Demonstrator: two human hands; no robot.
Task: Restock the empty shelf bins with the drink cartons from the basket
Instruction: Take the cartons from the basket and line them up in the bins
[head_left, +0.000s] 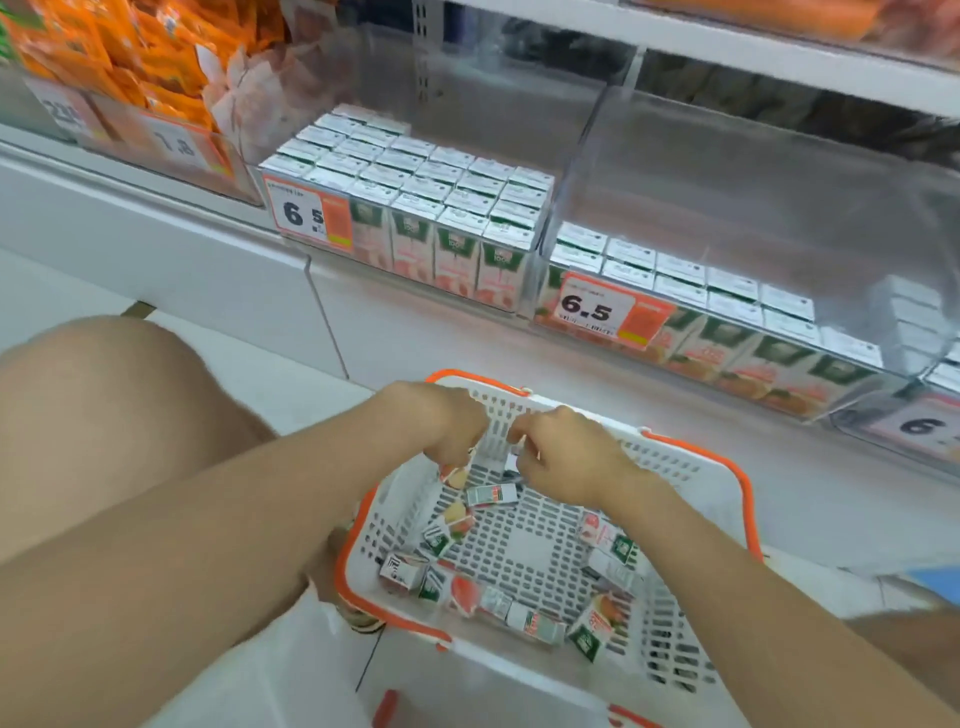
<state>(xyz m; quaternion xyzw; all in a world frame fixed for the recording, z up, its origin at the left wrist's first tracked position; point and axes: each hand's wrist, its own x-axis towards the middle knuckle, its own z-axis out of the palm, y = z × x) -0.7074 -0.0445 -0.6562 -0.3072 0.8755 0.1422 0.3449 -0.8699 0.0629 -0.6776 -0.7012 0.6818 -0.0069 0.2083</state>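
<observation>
Gripping, left hand: frame centre, fingers curled down onto the held carton, which sits just above the basket floor.
right hand: just beside the left, knuckles nearly touching. Fingers are curled with something small and pale at the tips. Too blurred, can't tell if it holds anything.
basket: white mesh with an orange rim, lower centre, directly under both hands.
loose cartons: a dozen or so on the basket floor, flat or tilted, mostly along its left and near sides.
middle bin: clear plastic, upper centre, packed with upright cartons in tight rows.
right bin: clear, right of frame, touching the middle bin. Upright cartons fill only its lower part and sit lower than the middle bin's.
price tags: orange-and-white "6.5" tag on the right bin's front, a similar tag on the middle bin's front.
orange packets: upper left, in the bin next to the middle one.
knee: bare, at the left edge.
</observation>
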